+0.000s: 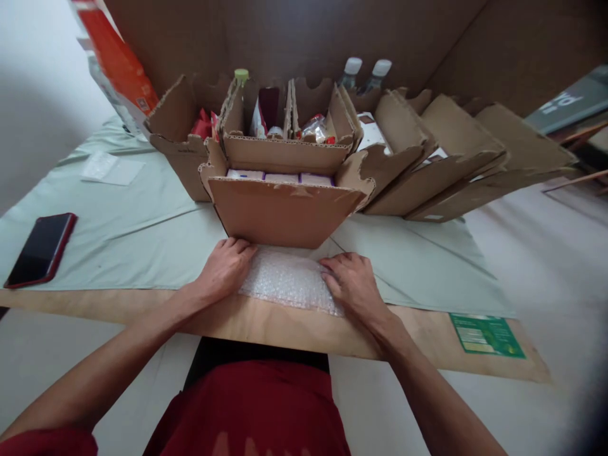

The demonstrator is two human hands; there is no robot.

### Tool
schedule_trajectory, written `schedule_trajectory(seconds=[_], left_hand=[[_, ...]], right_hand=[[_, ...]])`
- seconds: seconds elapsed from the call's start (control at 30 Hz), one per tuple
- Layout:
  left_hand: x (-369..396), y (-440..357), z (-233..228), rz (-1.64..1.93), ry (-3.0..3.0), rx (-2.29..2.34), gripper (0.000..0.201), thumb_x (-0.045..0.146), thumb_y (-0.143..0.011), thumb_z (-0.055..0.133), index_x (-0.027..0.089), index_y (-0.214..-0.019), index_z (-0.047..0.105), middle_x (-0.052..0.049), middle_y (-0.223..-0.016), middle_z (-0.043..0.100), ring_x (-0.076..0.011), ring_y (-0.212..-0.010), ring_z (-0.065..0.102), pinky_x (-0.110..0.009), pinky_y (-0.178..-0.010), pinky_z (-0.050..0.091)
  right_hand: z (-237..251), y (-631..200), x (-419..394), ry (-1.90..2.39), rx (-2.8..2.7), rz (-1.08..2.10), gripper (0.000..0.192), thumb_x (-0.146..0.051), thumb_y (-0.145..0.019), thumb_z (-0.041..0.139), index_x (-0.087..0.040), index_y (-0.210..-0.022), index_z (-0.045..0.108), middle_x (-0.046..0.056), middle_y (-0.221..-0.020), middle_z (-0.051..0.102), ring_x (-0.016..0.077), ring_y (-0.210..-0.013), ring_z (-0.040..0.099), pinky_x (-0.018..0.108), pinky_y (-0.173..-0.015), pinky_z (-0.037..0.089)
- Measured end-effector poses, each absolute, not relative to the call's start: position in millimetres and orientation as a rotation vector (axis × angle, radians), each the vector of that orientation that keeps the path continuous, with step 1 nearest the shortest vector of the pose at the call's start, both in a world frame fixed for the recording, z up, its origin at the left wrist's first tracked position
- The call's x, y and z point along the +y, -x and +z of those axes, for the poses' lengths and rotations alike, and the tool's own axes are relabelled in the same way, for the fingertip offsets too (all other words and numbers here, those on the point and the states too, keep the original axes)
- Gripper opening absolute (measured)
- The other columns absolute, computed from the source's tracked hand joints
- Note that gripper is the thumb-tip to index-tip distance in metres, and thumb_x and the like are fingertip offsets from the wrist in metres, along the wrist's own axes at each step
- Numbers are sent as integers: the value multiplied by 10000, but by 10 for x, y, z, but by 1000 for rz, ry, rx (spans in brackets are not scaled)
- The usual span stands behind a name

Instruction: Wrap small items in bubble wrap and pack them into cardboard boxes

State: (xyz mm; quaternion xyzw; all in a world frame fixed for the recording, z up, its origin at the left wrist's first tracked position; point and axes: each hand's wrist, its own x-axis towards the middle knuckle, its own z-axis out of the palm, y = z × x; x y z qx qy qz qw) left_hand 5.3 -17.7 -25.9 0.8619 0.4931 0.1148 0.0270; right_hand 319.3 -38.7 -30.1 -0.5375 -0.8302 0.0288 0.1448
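While both hands, left hand (227,266) and right hand (351,282), press flat and unclenched on the bubble wrap (287,282) lying on the table (266,326) before the open cardboard box (285,212), the wrapping step appears underway, likely requiring a firm edge pinch.

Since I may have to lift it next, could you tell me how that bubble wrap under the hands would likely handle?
The bubble wrap is a thin clear sheet lying flat on the table, so it is probably light and floppy. The left hand and right hand press its ends, suggesting it may slide or spring up otherwise.
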Motion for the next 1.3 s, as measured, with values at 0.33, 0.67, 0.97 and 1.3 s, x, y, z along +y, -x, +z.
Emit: schedule_trajectory(seconds=[0.33,0.67,0.97,1.3], left_hand=[[-407,156,211,976,-2818,1477,150,120,-886,605,234,-915,698,-94,-1176,721,-308,-1195,632,-508,-1027,505],[-803,278,-141,646,-2661,1259,397,155,-941,532,227,-1315,642,-121,-1443,658,-297,-1390,579,-594,-1228,360],[-719,-199,-489,274,-2786,1315,598,417,-1023,533,119,-1536,456,-214,-1633,448,-380,-1546,374,-603,-1263,248],[-734,-8,-440,433,-2692,1335,597,525,-1020,513,180,-1508,507,-196,-1628,450,-385,-1534,371,-607,-1245,255]], right_hand=[[299,-3205,-807,1184,-2174,-214,187,-91,-943,555,-251,-915,648,47,-1245,753,266,-1267,640,442,-1022,431],[-220,-3389,-992,1340,-2326,82,291,-334,-1014,543,-230,-1234,704,121,-1376,705,306,-1253,660,501,-1020,496],[-405,-2607,-778,1166,-2693,116,489,-378,-1041,535,-190,-1491,557,138,-1594,527,313,-1474,478,513,-1178,413],[-461,-3638,-1125,1583,-2268,115,453,-362,-1063,376,-241,-1434,604,110,-1416,682,306,-1330,605,505,-1057,467]])
